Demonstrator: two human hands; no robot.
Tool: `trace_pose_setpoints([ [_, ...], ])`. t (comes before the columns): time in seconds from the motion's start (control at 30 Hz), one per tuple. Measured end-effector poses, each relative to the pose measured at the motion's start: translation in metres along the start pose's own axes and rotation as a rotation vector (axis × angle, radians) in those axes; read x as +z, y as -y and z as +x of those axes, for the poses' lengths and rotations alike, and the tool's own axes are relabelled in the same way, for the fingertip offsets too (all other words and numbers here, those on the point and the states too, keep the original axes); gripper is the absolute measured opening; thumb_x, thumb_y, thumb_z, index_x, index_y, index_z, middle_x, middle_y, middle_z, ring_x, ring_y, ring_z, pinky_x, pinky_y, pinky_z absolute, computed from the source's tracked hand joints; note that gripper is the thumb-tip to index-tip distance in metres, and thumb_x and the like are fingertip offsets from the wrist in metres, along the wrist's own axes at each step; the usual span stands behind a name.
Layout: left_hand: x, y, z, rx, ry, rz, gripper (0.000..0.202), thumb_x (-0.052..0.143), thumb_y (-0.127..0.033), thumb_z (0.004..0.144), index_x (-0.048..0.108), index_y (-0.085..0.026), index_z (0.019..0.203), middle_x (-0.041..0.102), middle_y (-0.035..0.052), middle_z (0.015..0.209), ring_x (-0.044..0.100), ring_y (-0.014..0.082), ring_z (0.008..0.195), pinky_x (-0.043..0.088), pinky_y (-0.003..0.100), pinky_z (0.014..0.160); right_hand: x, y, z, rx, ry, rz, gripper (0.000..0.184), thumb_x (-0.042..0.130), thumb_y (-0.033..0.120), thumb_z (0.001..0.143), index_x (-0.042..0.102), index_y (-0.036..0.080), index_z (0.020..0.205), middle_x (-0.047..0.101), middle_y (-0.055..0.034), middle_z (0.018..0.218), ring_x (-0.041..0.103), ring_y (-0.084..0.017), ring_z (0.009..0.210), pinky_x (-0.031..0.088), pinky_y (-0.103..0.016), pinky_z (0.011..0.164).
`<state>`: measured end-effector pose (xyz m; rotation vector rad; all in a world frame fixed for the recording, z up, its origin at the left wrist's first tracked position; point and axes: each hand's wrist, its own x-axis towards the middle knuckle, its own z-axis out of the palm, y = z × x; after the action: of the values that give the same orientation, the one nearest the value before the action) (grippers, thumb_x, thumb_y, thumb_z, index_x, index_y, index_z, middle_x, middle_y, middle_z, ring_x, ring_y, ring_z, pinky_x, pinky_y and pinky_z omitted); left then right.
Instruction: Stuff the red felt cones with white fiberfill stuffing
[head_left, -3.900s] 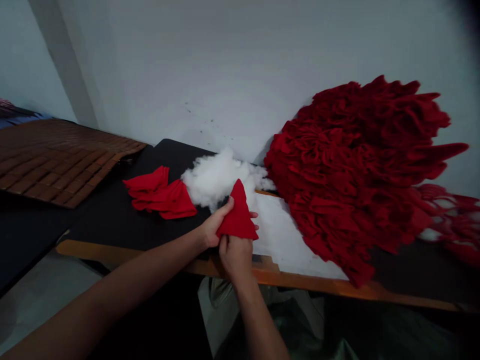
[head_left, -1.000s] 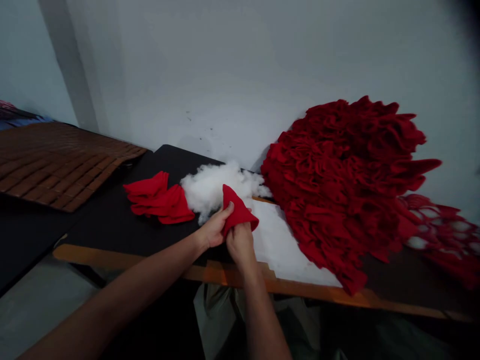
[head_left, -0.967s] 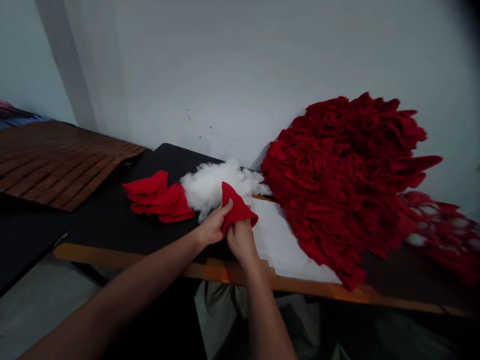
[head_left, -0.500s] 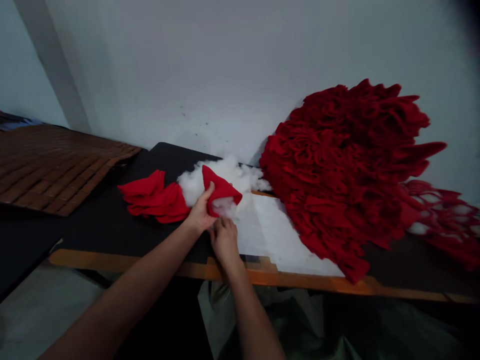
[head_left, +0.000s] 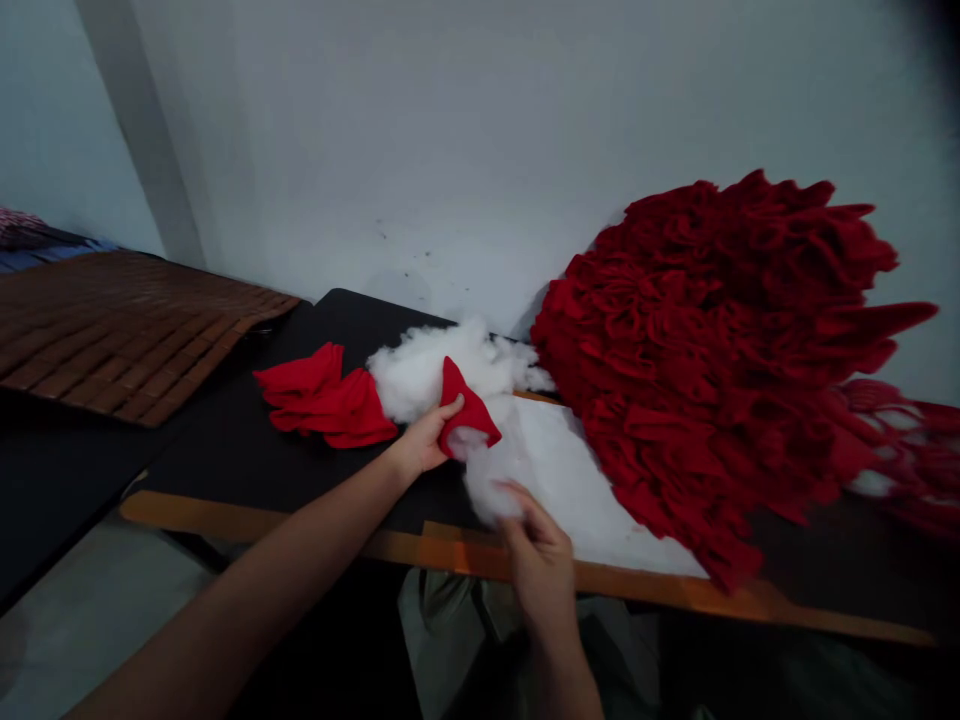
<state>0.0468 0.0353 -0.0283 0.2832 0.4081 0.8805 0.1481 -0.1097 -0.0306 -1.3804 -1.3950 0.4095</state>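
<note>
A small pointed red fabric piece (head_left: 466,408) is gripped by my left hand (head_left: 429,437), thumb on top, its opening facing me. White fluffy stuffing shows in that opening. My right hand (head_left: 541,555) pinches a tuft of white stuffing (head_left: 487,485), which stretches up to the mouth of the red piece. Behind my left hand lies a heap of loose white stuffing (head_left: 420,370). Beside the heap, on the left, is a bunch of folded red fabric pieces (head_left: 330,400).
A large pile of red fabric pieces (head_left: 690,370) rises against the wall on the right. Under its edge lies a white sheet (head_left: 592,490) on the black table (head_left: 217,460). A netted bundle (head_left: 900,430) sits far right. A brown woven mat (head_left: 135,320) is on the left.
My right hand has moved away from the red piece, toward me and to the right, drawing out a tuft of stuffing. My left hand still holds the piece. The view has shifted slightly.
</note>
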Motion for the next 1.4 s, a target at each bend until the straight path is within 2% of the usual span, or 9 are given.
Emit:
trace_pose_setpoints([
  [0.07, 0.006, 0.003, -0.006, -0.008, 0.027, -0.03, 0.019, 0.062, -0.026, 0.072, 0.059, -0.011, 0.083, 0.067, 0.007, 0.075, 0.064, 0.0175, 0.068, 0.051, 0.033, 0.073, -0.007, 0.001, -0.001, 0.009, -0.359, -0.11, 0.025, 0.049, 0.025, 0.077, 0.062, 0.019, 0.098, 0.054, -0.0089, 0.111, 0.051, -0.023, 0.103, 0.042, -0.039, 0.087],
  [0.13, 0.013, 0.007, -0.013, -0.009, 0.062, -0.026, 0.021, 0.061, -0.029, 0.074, 0.06, -0.011, 0.084, 0.067, 0.0079, 0.077, 0.064, 0.0179, 0.07, 0.051, 0.032, 0.074, 0.001, 0.0, 0.002, -0.08, -0.508, -0.242, 0.024, 0.048, 0.025, 0.077, 0.061, 0.018, 0.097, 0.048, -0.0105, 0.111, 0.048, -0.023, 0.104, 0.04, -0.039, 0.086],
  [0.37, 0.024, 0.018, -0.035, 0.02, 0.147, 0.022, 0.025, 0.056, -0.03, 0.077, 0.059, -0.01, 0.093, 0.067, 0.0092, 0.088, 0.063, 0.0166, 0.083, 0.048, 0.027, 0.081, 0.061, -0.003, 0.037, -0.353, -0.319, -0.534, 0.027, 0.038, 0.011, 0.078, 0.063, 0.019, 0.082, 0.055, -0.0074, 0.081, 0.046, -0.022, 0.088, 0.04, -0.041, 0.077],
  [0.5, 0.025, 0.018, -0.034, 0.054, 0.147, 0.026, 0.024, 0.057, -0.027, 0.077, 0.058, -0.013, 0.096, 0.066, 0.007, 0.09, 0.063, 0.0156, 0.083, 0.047, 0.027, 0.083, 0.05, 0.005, 0.047, -0.247, -0.21, -0.674, 0.022, 0.041, 0.012, 0.076, 0.063, 0.016, 0.076, 0.057, -0.0112, 0.082, 0.044, -0.026, 0.087, 0.04, -0.046, 0.073],
  [0.63, 0.024, 0.016, -0.028, 0.053, 0.037, -0.013, 0.018, 0.057, -0.027, 0.077, 0.059, -0.012, 0.088, 0.066, 0.0052, 0.08, 0.063, 0.0136, 0.071, 0.049, 0.026, 0.077, 0.026, 0.012, 0.044, -0.389, 0.08, -0.476, 0.037, 0.033, 0.013, 0.082, 0.048, 0.016, 0.115, 0.051, -0.0113, 0.112, 0.044, -0.022, 0.105, 0.041, -0.04, 0.086],
  [0.87, 0.026, 0.023, -0.036, 0.04, 0.157, 0.039, 0.018, 0.057, -0.023, 0.076, 0.06, -0.014, 0.091, 0.065, 0.0055, 0.087, 0.062, 0.0138, 0.075, 0.048, 0.026, 0.074, 0.016, 0.002, 0.052, -0.319, -0.413, -0.472, 0.048, 0.05, 0.018, 0.068, 0.044, 0.014, 0.116, 0.04, -0.0135, 0.108, 0.041, -0.026, 0.105, 0.038, -0.045, 0.089],
  [1.07, 0.022, 0.03, -0.038, -0.042, 0.177, 0.2, 0.024, 0.055, -0.032, 0.078, 0.058, -0.016, 0.095, 0.062, 0.0067, 0.092, 0.059, 0.0133, 0.073, 0.048, 0.024, 0.065, 0.018, -0.017, 0.059, -0.07, -0.247, -0.18, 0.047, 0.042, 0.016, 0.065, 0.049, 0.014, 0.111, 0.056, -0.0101, 0.104, 0.052, -0.022, 0.096, 0.041, -0.038, 0.086],
  [1.27, 0.02, 0.023, -0.041, 0.415, 0.24, 0.589, 0.059, 0.073, -0.013, 0.055, 0.055, -0.022, 0.11, 0.049, 0.0076, 0.114, 0.048, 0.0193, 0.103, 0.041, 0.024, 0.082, 0.002, -0.03, 0.065, 0.04, -0.393, -0.171, 0.033, 0.044, 0.017, 0.062, 0.056, 0.015, 0.092, 0.061, -0.0063, 0.086, 0.055, -0.019, 0.079, 0.044, -0.034, 0.075],
  [1.4, 0.015, 0.019, -0.035, 0.65, 0.262, 0.954, 0.046, 0.068, -0.011, 0.058, 0.061, -0.02, 0.102, 0.053, 0.008, 0.104, 0.046, 0.0217, 0.102, 0.036, 0.029, 0.091, -0.009, -0.023, 0.065, -0.066, -0.293, -0.204, 0.031, 0.042, 0.015, 0.065, 0.058, 0.015, 0.092, 0.059, -0.0063, 0.087, 0.054, -0.018, 0.082, 0.043, -0.033, 0.077],
])
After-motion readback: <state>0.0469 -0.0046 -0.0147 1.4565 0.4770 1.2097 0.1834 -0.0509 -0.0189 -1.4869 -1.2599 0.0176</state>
